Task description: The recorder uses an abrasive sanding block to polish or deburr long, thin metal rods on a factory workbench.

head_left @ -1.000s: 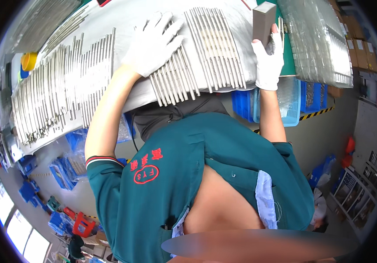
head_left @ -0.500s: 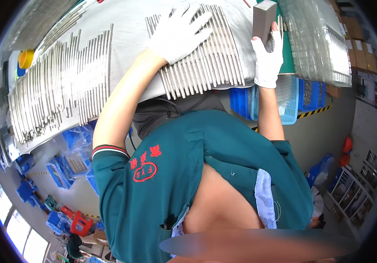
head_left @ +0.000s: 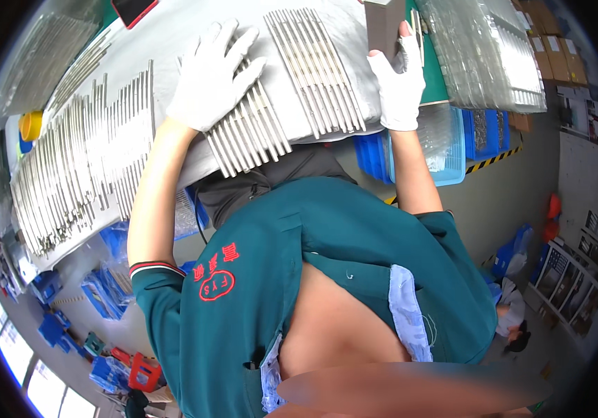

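clear plastic bags [head_left: 487, 56] upper right, brown cartons [head_left: 556, 52]

A row of thin metal rods [head_left: 271, 111] lies side by side, flat; a grey-brown block [head_left: 384, 28] stands upright.

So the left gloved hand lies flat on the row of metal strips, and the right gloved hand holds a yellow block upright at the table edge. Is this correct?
Not quite. In the head view the block in the right hand is grey-brown, not yellow. The rest holds: the left hand lies spread flat on the metal strips, and both hands wear white gloves.
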